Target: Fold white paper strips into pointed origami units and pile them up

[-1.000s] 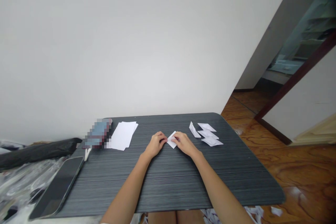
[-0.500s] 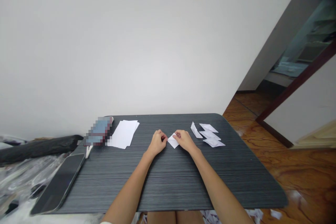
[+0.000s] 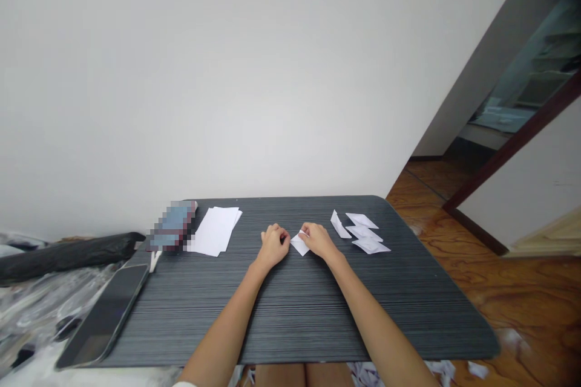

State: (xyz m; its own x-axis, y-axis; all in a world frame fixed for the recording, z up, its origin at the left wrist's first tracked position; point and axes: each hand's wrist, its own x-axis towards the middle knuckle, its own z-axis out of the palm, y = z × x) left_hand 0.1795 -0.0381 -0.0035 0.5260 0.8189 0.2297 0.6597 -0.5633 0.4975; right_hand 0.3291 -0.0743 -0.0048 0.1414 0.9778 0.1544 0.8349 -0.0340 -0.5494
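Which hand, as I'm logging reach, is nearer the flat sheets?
Left: the left hand is right of the flat sheets, apart from them; the right hand is farther right, touching the folded paper between the hands.

No text, label, brand, number or sign can be read. At eight o'clock from the view's centre, a flat, blue-and-dark-red, rectangular object [image 3: 175, 224] is covered by coarse pixel blocks, so any print on it cannot be made out.
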